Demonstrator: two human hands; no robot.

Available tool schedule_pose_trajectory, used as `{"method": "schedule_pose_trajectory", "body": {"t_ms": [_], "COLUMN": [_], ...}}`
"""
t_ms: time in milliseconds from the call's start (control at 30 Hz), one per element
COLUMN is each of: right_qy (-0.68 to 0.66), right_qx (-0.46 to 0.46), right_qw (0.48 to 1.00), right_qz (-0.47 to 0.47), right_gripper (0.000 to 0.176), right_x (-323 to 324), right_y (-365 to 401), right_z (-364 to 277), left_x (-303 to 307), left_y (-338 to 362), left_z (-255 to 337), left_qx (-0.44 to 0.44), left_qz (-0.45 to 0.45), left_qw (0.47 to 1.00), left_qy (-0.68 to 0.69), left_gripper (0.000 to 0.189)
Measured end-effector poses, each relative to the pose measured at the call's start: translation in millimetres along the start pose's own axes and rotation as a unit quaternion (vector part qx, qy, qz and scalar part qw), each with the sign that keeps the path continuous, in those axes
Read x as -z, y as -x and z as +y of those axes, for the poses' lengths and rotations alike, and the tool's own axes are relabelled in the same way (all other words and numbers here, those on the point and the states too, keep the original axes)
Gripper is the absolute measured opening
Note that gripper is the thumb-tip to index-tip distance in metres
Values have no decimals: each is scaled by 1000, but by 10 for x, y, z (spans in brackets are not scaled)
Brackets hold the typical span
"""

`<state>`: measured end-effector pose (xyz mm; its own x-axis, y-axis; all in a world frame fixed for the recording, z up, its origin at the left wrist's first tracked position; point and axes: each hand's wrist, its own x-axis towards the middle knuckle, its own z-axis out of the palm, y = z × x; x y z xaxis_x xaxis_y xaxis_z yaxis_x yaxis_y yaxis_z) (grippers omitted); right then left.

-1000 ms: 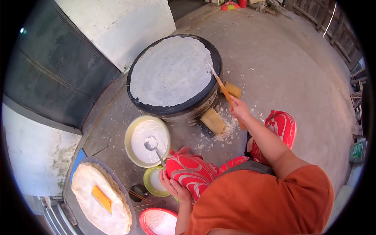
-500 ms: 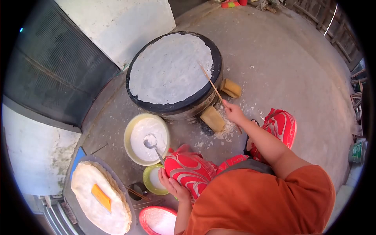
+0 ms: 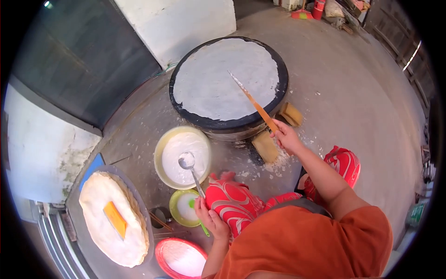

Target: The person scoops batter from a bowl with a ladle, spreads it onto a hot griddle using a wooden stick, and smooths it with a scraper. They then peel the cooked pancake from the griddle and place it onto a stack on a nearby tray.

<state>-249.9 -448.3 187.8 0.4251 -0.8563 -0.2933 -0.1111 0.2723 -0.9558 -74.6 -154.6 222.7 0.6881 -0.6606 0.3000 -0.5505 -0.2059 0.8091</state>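
Observation:
My right hand is closed round the handle end of a long, thin wooden spatula. Its white-smeared tip points over the middle of a white batter sheet, which covers most of a round black griddle. By my knee, my left hand has loosely stretched fingers. Its fingertips are beside the end of a metal ladle; I see no clear grip on it. The ladle's white-coated head is at a pale bowl of white batter.
A green bowl and a red basin hold white contents. On a tray, an orange scraper lies on stacked flat pancakes. Yellowish blocks stand by the griddle's base. A red fire-extinguisher-like cylinder stands far back.
The whole view has shifted. The spatula's tip has moved inward over the sheet, and its broad face now shows instead of its edge. My left hand stays by the knee.

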Motion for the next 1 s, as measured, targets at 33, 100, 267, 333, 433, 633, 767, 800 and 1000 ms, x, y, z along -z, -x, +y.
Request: {"method": "schedule_pose_trajectory", "body": {"t_ms": [33, 100, 267, 333, 433, 633, 767, 800, 1000], "right_qy": [11, 33, 39, 56, 50, 277, 670, 665, 544], "right_qx": [-1, -6, -45, -47, -75, -35, 64, 72, 118], "right_qw": [1000, 999, 998, 997, 996, 960, 729, 728, 827], "right_qz": [-3, -5, 4, 5, 14, 7, 124, 150, 85], "right_gripper": [44, 43, 43, 45, 47, 46, 38, 35, 31], "right_x": [-22, -64, -241, -262, -323, -555, -412, -356, -403], "right_y": [-86, -310, -861, -1105, -1402, -1518, -1675, -1710, -1694], "right_z": [-19, -114, -417, -448, -487, -834, -612, -656, -487], "left_x": [1, -2, 4, 7, 5, -5, 5, 11, 47], "left_y": [-8, -23, -53, -59, -71, -92, -115, -120, -124], "left_z": [0, 4, 51, 74, 82, 50, 57, 58, 35], "left_qx": [3, 1, 13, 19, 24, 18, 25, 28, 34], "left_qz": [5, 14, 16, 15, 16, 20, 9, 8, 10], "left_qw": [1000, 1000, 1000, 1000, 1000, 999, 1000, 999, 999], "left_qy": [-1, 8, 18, 19, 8, 17, 14, 17, 12], "left_gripper": [43, 41, 41, 41, 41, 41, 42, 42, 44]}}
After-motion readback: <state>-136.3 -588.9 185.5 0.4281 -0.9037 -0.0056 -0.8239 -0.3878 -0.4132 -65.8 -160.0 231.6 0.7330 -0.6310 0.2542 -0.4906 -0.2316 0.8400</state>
